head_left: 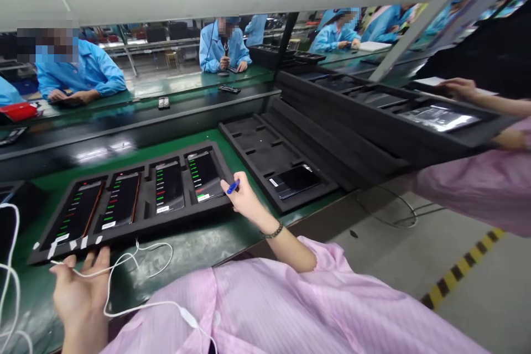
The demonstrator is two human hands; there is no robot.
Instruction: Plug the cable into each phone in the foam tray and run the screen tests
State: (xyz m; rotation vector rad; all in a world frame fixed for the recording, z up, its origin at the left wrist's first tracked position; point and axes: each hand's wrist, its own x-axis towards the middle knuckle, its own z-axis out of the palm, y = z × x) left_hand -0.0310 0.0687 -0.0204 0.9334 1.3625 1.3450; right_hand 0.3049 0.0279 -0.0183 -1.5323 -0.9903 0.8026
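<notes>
A black foam tray [143, 177] in front of me holds several phones with lit screens showing green and red lines of text. My right hand [244, 197] is closed round a blue pen [233, 186], beside the rightmost phone [203, 174]. At the tray's near left corner, my left hand [83, 287] is turned palm up, some fingertips at the tray's edge. A white cable [136, 257] runs across that hand, its end pinched at the thumb and forefinger. The leftmost phone [78, 207] lies just beyond it.
Right of the tray lies another foam tray [265, 146] with one dark phone [295, 180]. Stacked black trays [332, 121] rise beyond it, where another person's hand [460, 88] reaches in. Across the bench sit people in blue coats [89, 69]. Overhead runs a pale beam [207, 0].
</notes>
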